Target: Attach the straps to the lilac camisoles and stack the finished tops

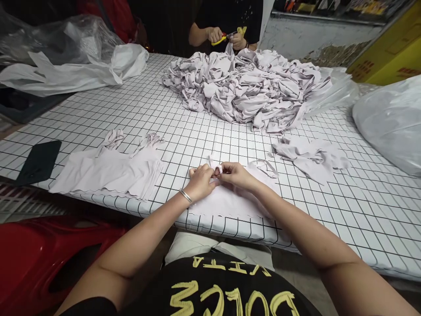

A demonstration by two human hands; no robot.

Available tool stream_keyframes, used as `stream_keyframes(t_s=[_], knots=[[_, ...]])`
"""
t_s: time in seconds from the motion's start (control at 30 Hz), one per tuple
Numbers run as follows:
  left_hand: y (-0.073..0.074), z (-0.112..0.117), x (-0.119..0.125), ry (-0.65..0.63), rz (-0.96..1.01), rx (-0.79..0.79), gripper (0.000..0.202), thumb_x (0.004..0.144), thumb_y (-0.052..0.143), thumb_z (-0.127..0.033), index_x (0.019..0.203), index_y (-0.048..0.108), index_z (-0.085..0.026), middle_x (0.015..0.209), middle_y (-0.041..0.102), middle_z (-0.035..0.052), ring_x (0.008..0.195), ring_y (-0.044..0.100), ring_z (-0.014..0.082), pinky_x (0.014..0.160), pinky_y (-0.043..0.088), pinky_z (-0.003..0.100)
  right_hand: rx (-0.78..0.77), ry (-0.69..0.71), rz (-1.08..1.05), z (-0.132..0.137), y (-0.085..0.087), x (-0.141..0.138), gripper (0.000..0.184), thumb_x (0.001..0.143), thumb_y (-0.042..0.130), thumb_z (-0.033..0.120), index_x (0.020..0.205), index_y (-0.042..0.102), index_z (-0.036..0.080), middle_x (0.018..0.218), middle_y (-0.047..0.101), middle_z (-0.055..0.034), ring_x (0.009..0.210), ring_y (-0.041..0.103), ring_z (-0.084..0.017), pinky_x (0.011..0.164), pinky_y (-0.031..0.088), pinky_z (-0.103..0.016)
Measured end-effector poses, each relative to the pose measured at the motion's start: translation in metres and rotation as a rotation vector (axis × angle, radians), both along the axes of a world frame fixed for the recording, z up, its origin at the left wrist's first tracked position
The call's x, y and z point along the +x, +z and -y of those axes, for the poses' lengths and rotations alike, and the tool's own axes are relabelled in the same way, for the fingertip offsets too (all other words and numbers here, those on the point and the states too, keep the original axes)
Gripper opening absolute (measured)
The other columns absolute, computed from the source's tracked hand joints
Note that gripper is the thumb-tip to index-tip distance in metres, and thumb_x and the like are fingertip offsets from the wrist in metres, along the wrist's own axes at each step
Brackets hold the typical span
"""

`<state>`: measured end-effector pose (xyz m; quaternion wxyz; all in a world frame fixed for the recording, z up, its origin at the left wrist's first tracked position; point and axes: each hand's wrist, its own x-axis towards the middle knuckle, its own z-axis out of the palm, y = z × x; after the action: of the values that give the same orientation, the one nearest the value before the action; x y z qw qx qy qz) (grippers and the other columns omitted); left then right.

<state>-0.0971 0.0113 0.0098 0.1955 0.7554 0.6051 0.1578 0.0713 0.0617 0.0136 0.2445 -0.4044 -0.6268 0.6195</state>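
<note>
A pale lilac strappy top (226, 202) lies flat at the table's front edge, one thin strap loop showing on its right. My left hand (201, 179), with a silver bangle at the wrist, is closed on the top's upper edge. Close against it, my right hand (236, 174) pinches the same edge with fingertips together. Something small and white shows at the right fingertips, too small to name. The exact spot they grip is partly hidden by the fingers.
A layered stack of similar tops (108, 173) lies left, beside a dark flat object (39, 162). One crumpled top (311, 156) is at right. Behind is a large garment heap (243, 87), where another person's hands hold yellow-handled scissors (219, 40). Plastic bags (391, 123) flank the gridded table (125, 105).
</note>
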Motion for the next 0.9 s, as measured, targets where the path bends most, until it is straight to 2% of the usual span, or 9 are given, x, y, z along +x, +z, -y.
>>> stream_keyframes(t_s=[0.1,0.2,0.27,0.43,0.57,0.63,0.77,0.83,0.9], knots=[[-0.001,0.028,-0.002,-0.04,-0.094,0.236,0.036,0.085,0.064,-0.036,0.113,0.055,-0.016,0.121,0.056,0.0117,0.116,0.048,0.0288,0.097,0.032,0.047,-0.376,-0.093,-0.148,-0.013,0.01,-0.006,0.008,0.072,0.062,0.011,0.078,0.059,0.016,0.08,0.067,-0.0047,0.076,0.062,-0.015,0.072,0.049,-0.028],[-0.01,0.058,-0.006,-0.406,-0.118,0.306,0.049,0.092,0.053,-0.043,0.134,0.045,-0.021,0.145,0.044,0.0085,0.136,0.032,0.0279,0.111,0.022,0.047,-0.615,-0.122,-0.218,-0.038,0.021,-0.014,0.014,0.075,0.056,0.006,0.085,0.06,0.014,0.086,0.07,-0.0068,0.076,0.065,-0.015,0.073,0.051,-0.027],[-0.015,0.07,-0.009,-0.567,-0.138,0.262,0.056,0.095,0.042,-0.051,0.144,0.035,-0.025,0.154,0.034,0.0033,0.143,0.022,0.0256,0.116,0.013,0.048,-0.691,-0.187,-0.248,-0.059,0.025,-0.023,0.015,0.077,0.053,0.005,0.088,0.059,0.013,0.089,0.071,-0.0078,0.078,0.067,-0.016,0.073,0.053,-0.028],[-0.015,0.075,-0.013,-0.594,-0.171,0.151,0.067,0.093,0.03,-0.063,0.15,0.027,-0.029,0.158,0.025,0.0003,0.146,0.016,0.0287,0.116,-0.002,0.055,-0.722,-0.308,-0.181,-0.103,0.022,-0.049,0.009,0.082,0.05,0.011,0.087,0.057,0.012,0.086,0.072,-0.0116,0.08,0.068,-0.018,0.071,0.055,-0.03],[-0.007,0.072,-0.011,-0.597,-0.149,0.095,0.069,0.09,0.031,-0.068,0.149,0.029,-0.032,0.158,0.024,0.0009,0.145,0.016,0.032,0.114,-0.004,0.061,-0.408,-0.247,0.148,-0.115,0.023,-0.048,0.006,0.082,0.056,0.012,0.083,0.062,0.013,0.085,0.07,-0.013,0.084,0.066,-0.021,0.078,0.055,-0.034],[-0.005,0.071,-0.015,-0.557,-0.135,0.069,0.067,0.091,0.032,-0.067,0.149,0.03,-0.033,0.158,0.023,0.0014,0.146,0.016,0.0313,0.114,-0.004,0.061,-0.076,-0.302,0.292,-0.103,0.029,-0.028,0.005,0.082,0.061,0.018,0.084,0.064,0.014,0.093,0.069,-0.0132,0.095,0.064,-0.025,0.089,0.05,-0.041],[-0.006,0.071,-0.044,-0.41,-0.163,0.035,0.066,0.092,0.035,-0.063,0.15,0.026,-0.033,0.158,0.022,0.0032,0.146,0.015,0.029,0.115,0.0,0.06,0.694,-0.249,0.453,-0.026,0.026,0.047,0.031,0.087,0.058,0.034,0.117,0.062,0.024,0.127,0.06,-0.0094,0.125,0.048,-0.031,0.109,0.031,-0.051],[-0.007,0.071,-0.058,-0.363,-0.193,0.014,0.068,0.092,0.036,-0.062,0.151,0.023,-0.031,0.157,0.024,0.0046,0.146,0.016,0.029,0.116,0.002,0.06,0.748,-0.106,0.517,0.024,0.013,0.087,0.043,0.086,0.061,0.038,0.128,0.055,0.033,0.14,0.052,-0.005,0.133,0.04,-0.03,0.113,0.025,-0.054],[-0.005,0.07,-0.06,-0.315,-0.224,0.009,0.07,0.091,0.037,-0.063,0.151,0.025,-0.028,0.156,0.026,0.0067,0.145,0.018,0.0309,0.115,-0.001,0.061,0.701,-0.105,0.594,0.06,-0.001,0.119,0.045,0.085,0.061,0.041,0.129,0.054,0.035,0.14,0.051,-0.0051,0.134,0.04,-0.031,0.112,0.025,-0.055]])
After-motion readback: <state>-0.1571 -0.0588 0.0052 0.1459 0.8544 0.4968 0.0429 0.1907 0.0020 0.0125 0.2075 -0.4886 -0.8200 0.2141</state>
